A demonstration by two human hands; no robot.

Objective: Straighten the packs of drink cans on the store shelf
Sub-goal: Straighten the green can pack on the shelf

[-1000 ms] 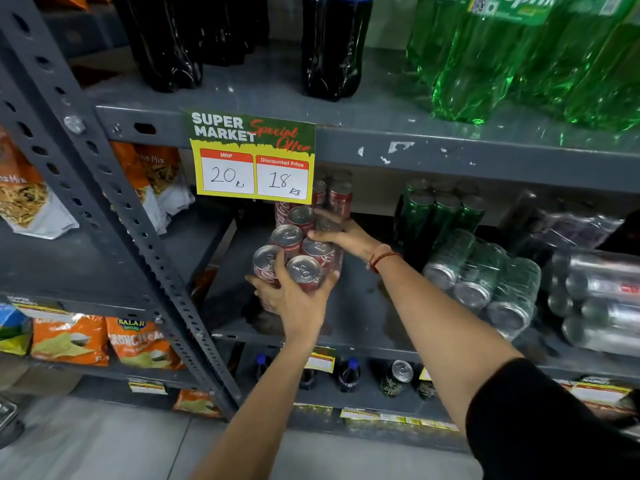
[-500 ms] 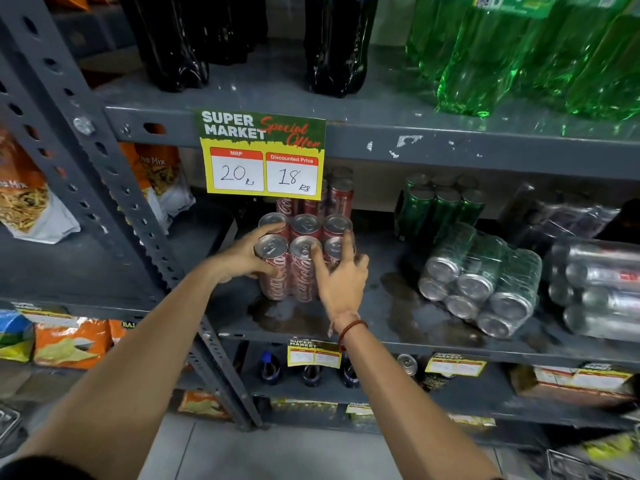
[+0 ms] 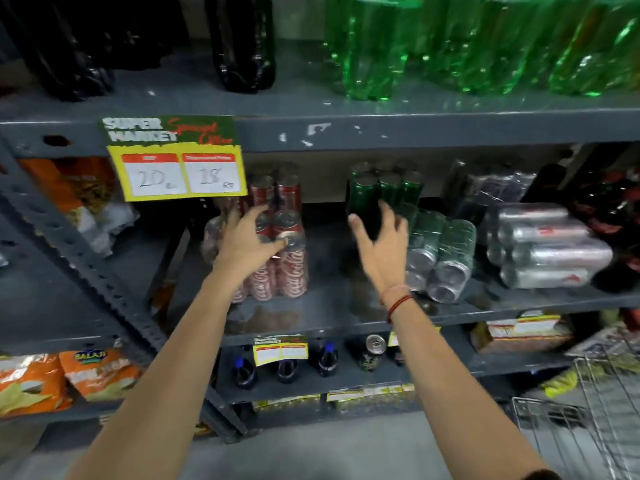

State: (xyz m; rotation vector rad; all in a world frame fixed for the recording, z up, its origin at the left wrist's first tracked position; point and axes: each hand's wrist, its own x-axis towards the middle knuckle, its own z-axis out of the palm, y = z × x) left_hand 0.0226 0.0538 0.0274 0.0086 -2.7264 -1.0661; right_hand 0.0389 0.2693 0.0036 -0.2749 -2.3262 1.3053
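A wrapped pack of red cola cans point(image 3: 287, 268) stands upright on the grey middle shelf point(image 3: 325, 306), with more red cans point(image 3: 277, 190) behind it. My left hand point(image 3: 247, 242) rests on the pack's top, fingers spread. My right hand point(image 3: 382, 247) is open in the air, fingers apart, in front of an upright pack of green cans point(image 3: 384, 192). Just right of that hand a wrapped pack of green cans point(image 3: 440, 252) lies on its side, can ends facing me. Further right a pack of silver cans point(image 3: 543, 247) also lies on its side.
A yellow price sign point(image 3: 176, 159) hangs from the upper shelf edge above the red cans. Dark and green bottles point(image 3: 377, 46) stand on the top shelf. Snack bags point(image 3: 41, 379) fill the left rack. Small bottles sit on the lower shelf. A wire basket point(image 3: 588, 420) is at lower right.
The red pack now stands upright on the shelf. My right hand has let go of it and moved right toward the green cans. The view has swung right.
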